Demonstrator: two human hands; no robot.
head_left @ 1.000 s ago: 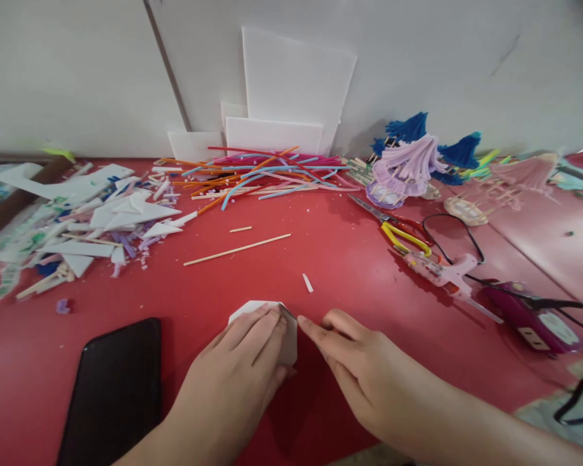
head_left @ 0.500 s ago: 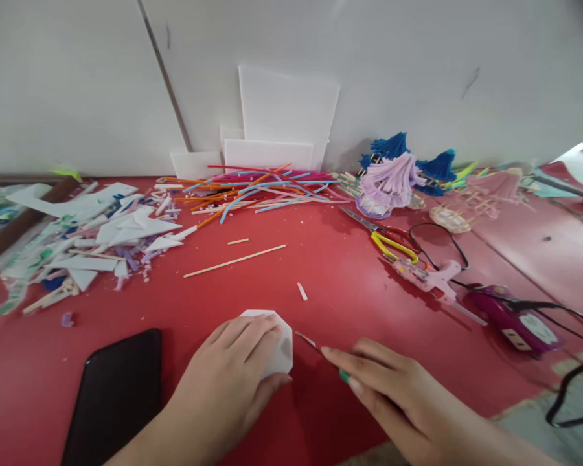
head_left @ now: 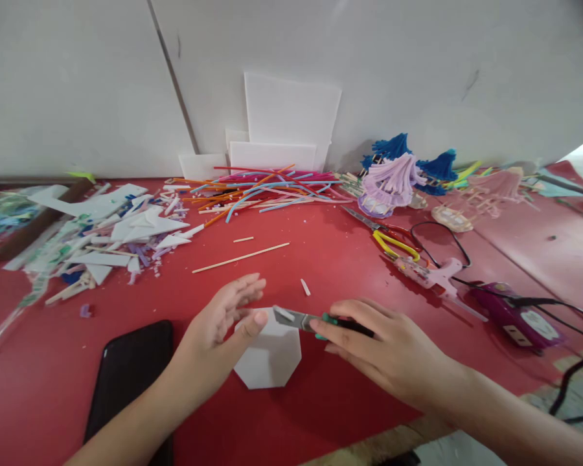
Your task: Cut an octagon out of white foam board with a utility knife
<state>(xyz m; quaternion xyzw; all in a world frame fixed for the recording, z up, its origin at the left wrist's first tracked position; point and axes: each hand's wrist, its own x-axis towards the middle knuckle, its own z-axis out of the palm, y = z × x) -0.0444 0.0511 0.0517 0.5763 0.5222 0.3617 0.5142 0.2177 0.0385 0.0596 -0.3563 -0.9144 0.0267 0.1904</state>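
Observation:
A white eight-sided foam piece (head_left: pixel 271 359) lies flat on the red table. Above its left part my left hand (head_left: pixel 223 330) is raised, fingers apart, holding nothing. My right hand (head_left: pixel 374 343) grips a craft knife (head_left: pixel 347 323) with a black and green handle. The knife's blade reaches over the piece's upper right edge, and a small white sliver (head_left: pixel 284 314) lies along the blade near its tip. Another thin white sliver (head_left: pixel 306 287) rests on the table beyond the knife.
A black phone (head_left: pixel 131 375) lies at the left, with white foam scraps (head_left: pixel 146 223) behind it. Wooden sticks (head_left: pixel 240 257) and coloured stems (head_left: pixel 272 188) lie ahead. Pliers (head_left: pixel 396 246), a pink glue gun (head_left: pixel 432 277), a purple power strip (head_left: pixel 517 317) and small pleated models (head_left: pixel 393 181) stand right.
My left hand has lifted off the foam piece and opened. My right hand has moved up and left, bringing the blade over the piece. A sliver now shows at the blade.

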